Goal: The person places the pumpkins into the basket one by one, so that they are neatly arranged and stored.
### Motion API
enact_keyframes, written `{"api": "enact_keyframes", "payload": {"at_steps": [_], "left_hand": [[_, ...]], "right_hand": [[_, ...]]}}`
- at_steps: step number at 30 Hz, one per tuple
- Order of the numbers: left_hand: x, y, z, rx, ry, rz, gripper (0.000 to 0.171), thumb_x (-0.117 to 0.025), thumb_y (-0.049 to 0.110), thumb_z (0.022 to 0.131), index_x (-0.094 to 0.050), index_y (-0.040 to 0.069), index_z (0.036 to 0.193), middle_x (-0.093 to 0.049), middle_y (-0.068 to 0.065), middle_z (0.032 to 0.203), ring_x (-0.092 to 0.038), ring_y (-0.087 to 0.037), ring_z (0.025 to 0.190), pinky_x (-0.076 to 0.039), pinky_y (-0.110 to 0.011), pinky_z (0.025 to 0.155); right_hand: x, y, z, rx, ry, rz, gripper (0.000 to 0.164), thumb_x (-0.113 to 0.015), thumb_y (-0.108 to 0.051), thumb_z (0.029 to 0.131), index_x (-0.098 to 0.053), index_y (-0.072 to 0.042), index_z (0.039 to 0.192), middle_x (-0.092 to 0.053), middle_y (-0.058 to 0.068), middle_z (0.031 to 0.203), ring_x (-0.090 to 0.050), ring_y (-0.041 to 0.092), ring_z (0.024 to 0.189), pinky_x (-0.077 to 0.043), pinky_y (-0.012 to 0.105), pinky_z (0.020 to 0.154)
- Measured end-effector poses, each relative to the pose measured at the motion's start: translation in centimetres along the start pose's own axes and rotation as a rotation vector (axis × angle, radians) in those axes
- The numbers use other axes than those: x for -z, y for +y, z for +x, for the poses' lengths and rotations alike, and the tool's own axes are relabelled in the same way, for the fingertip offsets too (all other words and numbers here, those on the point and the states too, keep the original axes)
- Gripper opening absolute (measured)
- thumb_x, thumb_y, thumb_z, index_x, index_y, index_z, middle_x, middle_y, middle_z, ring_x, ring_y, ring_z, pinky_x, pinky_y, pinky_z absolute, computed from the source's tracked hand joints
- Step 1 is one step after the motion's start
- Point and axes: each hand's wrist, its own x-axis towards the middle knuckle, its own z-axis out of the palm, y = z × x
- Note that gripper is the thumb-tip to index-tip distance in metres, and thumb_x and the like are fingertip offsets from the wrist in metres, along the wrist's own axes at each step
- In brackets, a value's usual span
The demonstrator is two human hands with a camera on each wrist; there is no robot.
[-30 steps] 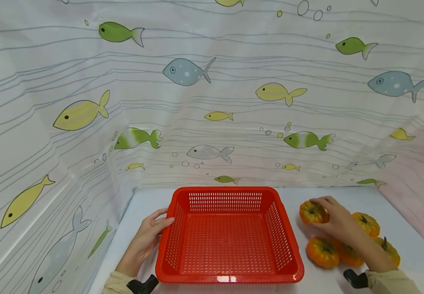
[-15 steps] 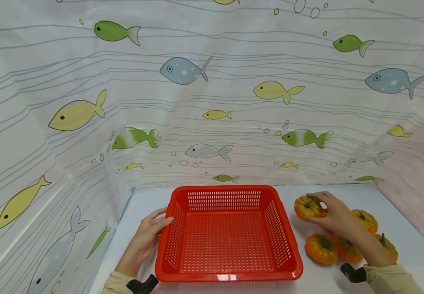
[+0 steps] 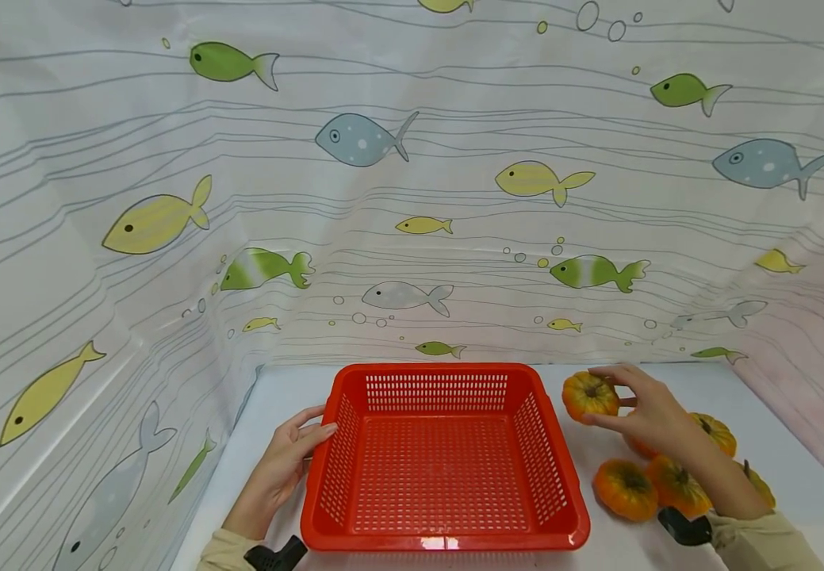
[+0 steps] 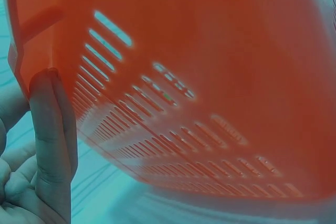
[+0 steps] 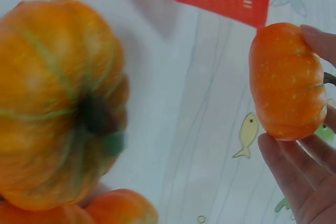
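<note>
Head view: the red basket [image 3: 383, 541] sits on a white bench [image 3: 290, 385], its slotted walls and floor facing up. A pale sheet [image 3: 340, 254], printed with wavy lines, bubbles and green, yellow, blue and grey fish, rises behind the basket and along both its sides, creased into corners and pinkish to the far right of it. Left of the basket, the left hand [image 3: 286, 456] grips its rim, thumb on top. Just right of the basket's rim, the right hand [image 3: 650, 412] holds a small orange pumpkin [image 3: 590, 398] between thumb and fingers. Further right of the basket, more pumpkins [image 3: 626, 489] are gathered on the bench, some partly hidden by the forearm. Beige sleeves [image 3: 768, 543] cover both forearms

Left wrist view: the basket's slotted red wall fills most of it, with the left hand's fingers against the rim and the lined sheet beyond

Right wrist view: the held pumpkin shows side-on near the basket's corner; whether they touch, I cannot tell. Well apart from the basket, another pumpkin looms close and blurred over the bench
</note>
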Motion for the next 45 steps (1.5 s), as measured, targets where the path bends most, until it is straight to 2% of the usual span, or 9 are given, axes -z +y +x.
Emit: {"api": "enact_keyframes", "payload": {"at_steps": [6, 12, 16, 22, 28, 34, 41, 45], "left_hand": [[-0.1, 0.1, 0.0, -0.003, -0.026, -0.001, 0.063, -0.064, 0.016, 0.102, -0.032, 0.001, 0.155, -0.076, -0.004, 0.116, -0.078, -0.017, 0.095, -0.065, -0.036, 0.085], [-0.1, 0.0, 0.0, 0.0, -0.008, -0.013, 0.061, -0.065, 0.016, 0.101, -0.036, 0.004, 0.154, -0.076, -0.006, 0.118, -0.078, -0.019, 0.096, -0.064, -0.038, 0.086], [-0.1, 0.0, 0.0, -0.005, -0.007, -0.011, 0.062, -0.065, 0.016, 0.102, -0.036, 0.004, 0.154, -0.076, -0.007, 0.119, -0.078, -0.019, 0.097, -0.064, -0.039, 0.086], [-0.2, 0.1, -0.1, -0.004, -0.009, -0.011, 0.062, -0.065, 0.016, 0.102, -0.035, 0.003, 0.154, -0.077, -0.006, 0.118, -0.078, -0.019, 0.096, -0.064, -0.038, 0.085], [-0.2, 0.2, -0.2, -0.005, -0.034, -0.009, 0.065, -0.065, 0.017, 0.102, -0.032, 0.001, 0.156, -0.076, -0.005, 0.118, -0.078, -0.018, 0.096, -0.065, -0.036, 0.085], [-0.2, 0.3, -0.3, -0.004, -0.03, -0.008, 0.065, -0.065, 0.016, 0.102, -0.032, 0.001, 0.156, -0.076, -0.005, 0.118, -0.078, -0.017, 0.095, -0.065, -0.035, 0.085], [0.0, 0.1, -0.3, -0.003, -0.039, -0.003, 0.066, -0.064, 0.017, 0.103, -0.03, 0.001, 0.157, -0.076, -0.004, 0.118, -0.078, -0.016, 0.096, -0.064, -0.035, 0.086], [0.1, 0.1, -0.3, -0.009, -0.051, -0.003, 0.067, -0.064, 0.017, 0.103, -0.029, 0.0, 0.157, -0.076, -0.003, 0.118, -0.078, -0.016, 0.096, -0.064, -0.035, 0.086]], "right_hand": [[0.0, -0.9, 0.5, 0.032, -0.003, -0.007, 0.072, -0.089, -0.043, 0.078, -0.061, -0.013, 0.137, -0.064, 0.012, 0.132, -0.062, 0.031, 0.112, -0.065, 0.045, 0.082], [-0.2, -2.2, 1.4, 0.087, -0.023, 0.016, 0.07, -0.088, -0.047, 0.078, -0.062, -0.016, 0.136, -0.065, 0.007, 0.132, -0.064, 0.028, 0.112, -0.065, 0.041, 0.082], [-0.4, -3.1, 2.2, 0.127, -0.056, 0.041, 0.07, -0.089, -0.046, 0.078, -0.062, -0.017, 0.136, -0.065, 0.005, 0.133, -0.065, 0.029, 0.115, -0.065, 0.04, 0.082], [-1.0, -4.7, 3.3, 0.142, -0.118, 0.082, 0.07, -0.089, -0.046, 0.078, -0.06, -0.019, 0.136, -0.064, 0.003, 0.136, -0.064, 0.028, 0.119, -0.065, 0.039, 0.084], [-1.6, -6.3, 4.2, 0.2, -0.15, 0.114, 0.068, -0.088, -0.048, 0.078, -0.061, -0.02, 0.134, -0.065, 0.0, 0.131, -0.064, 0.025, 0.117, -0.065, 0.037, 0.085], [-2.4, -7.9, 5.1, 0.24, -0.181, 0.142, 0.067, -0.089, -0.047, 0.078, -0.063, -0.019, 0.133, -0.067, -0.002, 0.128, -0.065, 0.024, 0.117, -0.065, 0.038, 0.085], [-3.5, -9.4, 5.9, 0.264, -0.192, 0.112, 0.066, -0.09, -0.045, 0.077, -0.064, -0.02, 0.132, -0.067, -0.003, 0.127, -0.064, 0.019, 0.114, -0.063, 0.034, 0.087], [-4.2, -9.9, 6.4, 0.291, -0.186, 0.094, 0.065, -0.091, -0.043, 0.078, -0.065, -0.019, 0.132, -0.068, -0.003, 0.127, -0.064, 0.018, 0.113, -0.062, 0.037, 0.088]]}}
